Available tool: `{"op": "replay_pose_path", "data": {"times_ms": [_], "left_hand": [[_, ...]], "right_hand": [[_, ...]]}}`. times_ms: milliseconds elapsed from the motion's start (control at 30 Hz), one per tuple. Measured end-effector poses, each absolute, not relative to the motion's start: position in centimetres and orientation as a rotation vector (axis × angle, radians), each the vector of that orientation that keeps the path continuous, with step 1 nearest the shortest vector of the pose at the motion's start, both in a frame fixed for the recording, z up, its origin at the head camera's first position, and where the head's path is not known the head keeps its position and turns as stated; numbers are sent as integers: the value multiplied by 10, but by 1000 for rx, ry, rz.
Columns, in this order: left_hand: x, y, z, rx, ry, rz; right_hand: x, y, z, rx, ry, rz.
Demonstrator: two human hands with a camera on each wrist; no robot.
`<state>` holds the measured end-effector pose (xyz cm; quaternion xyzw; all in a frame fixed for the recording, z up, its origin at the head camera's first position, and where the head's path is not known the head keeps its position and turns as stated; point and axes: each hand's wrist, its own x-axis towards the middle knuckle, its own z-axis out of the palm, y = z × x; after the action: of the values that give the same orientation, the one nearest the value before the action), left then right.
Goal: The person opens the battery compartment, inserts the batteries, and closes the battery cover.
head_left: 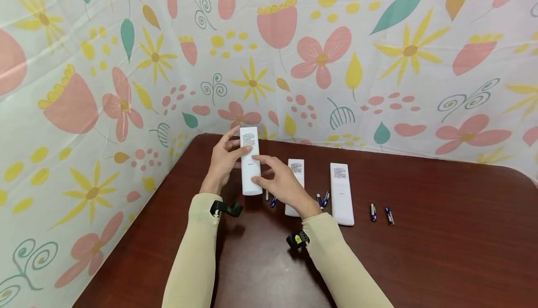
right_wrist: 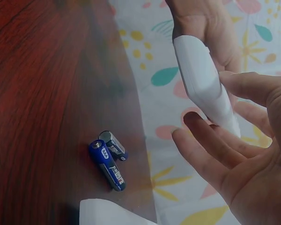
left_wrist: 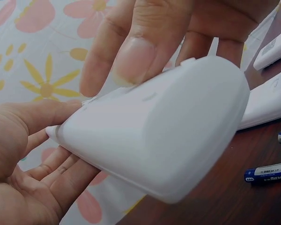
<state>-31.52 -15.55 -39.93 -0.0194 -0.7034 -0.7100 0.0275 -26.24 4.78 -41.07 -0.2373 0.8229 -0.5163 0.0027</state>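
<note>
A white remote control [head_left: 251, 172] is held up above the table, its back with the printed label facing up. My left hand [head_left: 220, 162] grips it from the left side, thumb across the back and fingers underneath. Touching the same face from the right is my right hand [head_left: 287, 185], its thumb near the lower end and index finger close to the middle. In the left wrist view the right thumb [left_wrist: 136, 58] lies on the remote's back edge. The other right fingers [right_wrist: 201, 159] are spread apart beside it in the right wrist view.
Two more white remotes lie label up on the brown table [head_left: 441, 233], one [head_left: 296, 168] partly behind the right hand, another [head_left: 342, 200] farther right. Small blue AAA batteries [right_wrist: 107, 164] lie in pairs beside the remotes; one pair includes a battery [head_left: 390, 216] at right. A floral cloth [head_left: 365, 126] borders the table.
</note>
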Motion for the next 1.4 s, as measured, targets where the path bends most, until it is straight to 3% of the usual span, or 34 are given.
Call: {"op": "replay_pose_path", "data": {"times_ms": [1400], "left_hand": [[-310,-149,-402,-38,-2192,-2186]], "right_hand": [[-259,45,-413,-657,2605,-1582]]}}
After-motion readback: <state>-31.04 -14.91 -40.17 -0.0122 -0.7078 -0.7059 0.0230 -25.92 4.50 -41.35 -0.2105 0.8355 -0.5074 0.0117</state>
